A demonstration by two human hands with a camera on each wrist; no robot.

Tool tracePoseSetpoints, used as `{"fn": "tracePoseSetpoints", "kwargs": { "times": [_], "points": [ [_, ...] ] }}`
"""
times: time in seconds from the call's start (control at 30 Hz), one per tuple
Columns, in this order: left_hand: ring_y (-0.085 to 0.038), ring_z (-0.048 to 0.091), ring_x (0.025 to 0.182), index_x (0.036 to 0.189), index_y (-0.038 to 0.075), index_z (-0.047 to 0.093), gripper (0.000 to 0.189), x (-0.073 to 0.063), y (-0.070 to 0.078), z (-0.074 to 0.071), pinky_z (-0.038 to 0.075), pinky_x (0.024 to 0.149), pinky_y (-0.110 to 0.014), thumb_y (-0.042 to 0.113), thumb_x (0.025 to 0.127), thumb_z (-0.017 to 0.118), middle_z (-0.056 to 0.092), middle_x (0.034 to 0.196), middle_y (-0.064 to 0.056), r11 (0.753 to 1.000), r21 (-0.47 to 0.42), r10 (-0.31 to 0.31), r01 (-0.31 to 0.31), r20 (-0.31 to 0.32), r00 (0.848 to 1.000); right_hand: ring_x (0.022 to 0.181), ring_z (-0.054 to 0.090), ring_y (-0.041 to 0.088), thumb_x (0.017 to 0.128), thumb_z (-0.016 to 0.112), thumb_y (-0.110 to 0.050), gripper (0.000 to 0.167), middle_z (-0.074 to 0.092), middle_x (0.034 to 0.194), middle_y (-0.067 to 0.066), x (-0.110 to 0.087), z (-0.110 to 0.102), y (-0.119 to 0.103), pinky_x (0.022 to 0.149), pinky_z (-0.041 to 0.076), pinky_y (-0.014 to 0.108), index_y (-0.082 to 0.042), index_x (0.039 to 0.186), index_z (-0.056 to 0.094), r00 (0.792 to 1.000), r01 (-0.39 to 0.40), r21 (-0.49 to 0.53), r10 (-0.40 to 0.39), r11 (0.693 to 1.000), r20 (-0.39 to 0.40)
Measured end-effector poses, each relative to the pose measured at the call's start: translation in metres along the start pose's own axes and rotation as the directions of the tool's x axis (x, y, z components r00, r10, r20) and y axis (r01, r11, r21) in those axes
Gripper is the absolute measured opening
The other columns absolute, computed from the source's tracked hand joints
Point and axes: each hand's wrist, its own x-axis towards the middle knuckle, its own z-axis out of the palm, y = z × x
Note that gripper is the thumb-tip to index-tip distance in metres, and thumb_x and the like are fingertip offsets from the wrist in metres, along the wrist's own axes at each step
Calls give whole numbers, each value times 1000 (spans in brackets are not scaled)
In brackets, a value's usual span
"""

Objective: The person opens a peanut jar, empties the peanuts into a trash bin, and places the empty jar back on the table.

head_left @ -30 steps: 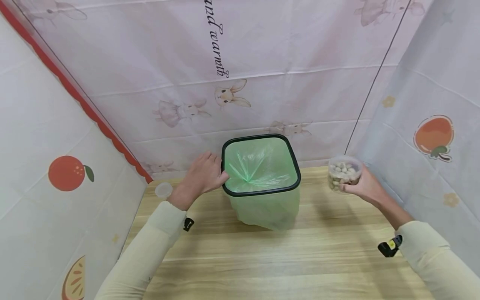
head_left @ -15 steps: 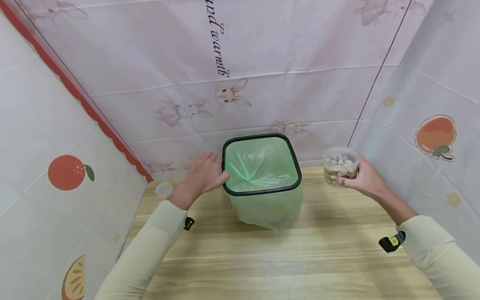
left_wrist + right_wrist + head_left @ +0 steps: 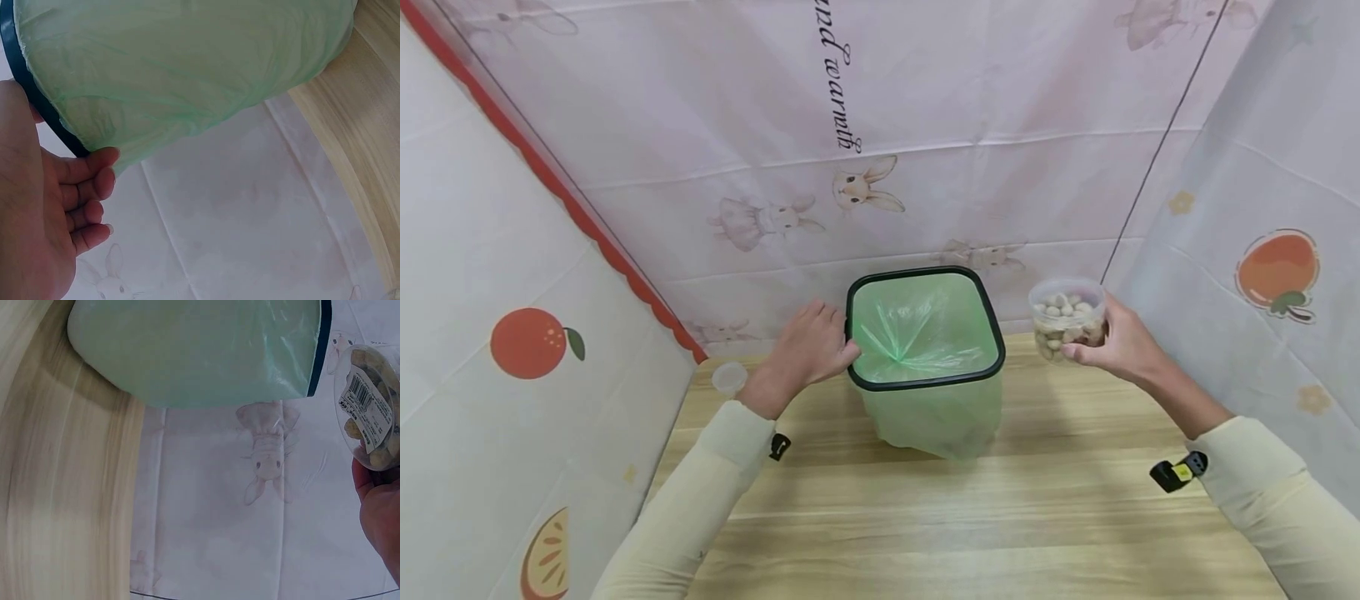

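A trash can [image 3: 925, 425] with a green plastic liner and a black rim stands on the table. My left hand [image 3: 808, 346] grips its rim at the left, thumb over the edge; in the left wrist view, the fingers [image 3: 90, 181] curl beside the rim and liner. To the right of the can, my right hand [image 3: 1123, 346] holds a clear plastic tub [image 3: 1067, 321] raised above the table. Pale, rounded, nut-like pieces fill much of the tub. Its bottom bears a white barcode label [image 3: 369, 409] in the right wrist view. The inside of the can shows only creased liner.
On the wooden table [image 3: 940, 525], a round translucent lid [image 3: 728, 377] lies left of the can, beside my left wrist. A rabbit-print cloth [image 3: 715, 283] hangs behind the can, and fruit-print cloths close in the left and right sides.
My right hand has moved left and slightly up with the tub, closer to the can. The left hand keeps its grip on the rim.
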Motion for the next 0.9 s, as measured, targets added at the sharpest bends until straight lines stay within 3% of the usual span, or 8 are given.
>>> {"fn": "tracePoseSetpoints", "kwargs": {
  "times": [0.17, 0.3, 0.47, 0.73, 0.9],
  "points": [
    [-32, 57, 93, 83, 4, 59, 42, 0, 1, 0, 46, 93, -41, 41, 91, 38, 66, 93, -13, 1000, 2, 11, -11, -21, 1000, 96, 60, -4, 76, 81, -7, 77, 61, 110, -19, 3, 0, -7, 79, 48, 12, -8, 146, 49, 1000, 16, 25, -17, 1000, 10],
    [-33, 59, 91, 81, 4, 58, 41, 0, 2, -1, 46, 94, -41, 40, 90, 40, 66, 89, -14, 999, 29, 27, -26, -56, 998, 97, 60, -5, 75, 80, -4, 75, 61, 110, -22, 5, -1, -10, 80, 49, 10, -2, 144, 49, 999, 32, 68, -33, 997, 12],
    [-31, 59, 85, 79, 5, 57, 39, 0, 3, 0, 45, 91, -39, 39, 91, 43, 64, 83, -12, 997, 66, 32, -27, -86, 996, 97, 60, -5, 75, 79, -4, 76, 61, 111, -18, 8, -2, -14, 80, 49, 9, -1, 144, 49, 999, 38, 71, -39, 997, 13],
    [-31, 57, 89, 86, 4, 60, 40, -3, 2, 0, 45, 92, -40, 40, 92, 45, 65, 88, -13, 998, 58, 18, -12, -96, 995, 93, 61, -1, 76, 78, -9, 78, 61, 114, 6, 12, -1, -22, 76, 52, 14, -4, 147, 46, 998, 45, 50, -47, 998, 44],
    [-32, 58, 94, 97, 1, 65, 47, -4, 0, -2, 48, 92, -42, 44, 96, 46, 67, 96, -14, 999, 35, -4, 7, -99, 995, 95, 61, 1, 77, 78, -7, 73, 62, 112, -6, 16, 1, -26, 80, 50, 13, -7, 144, 49, 997, 61, 53, -63, 997, 36]
  ]
}}
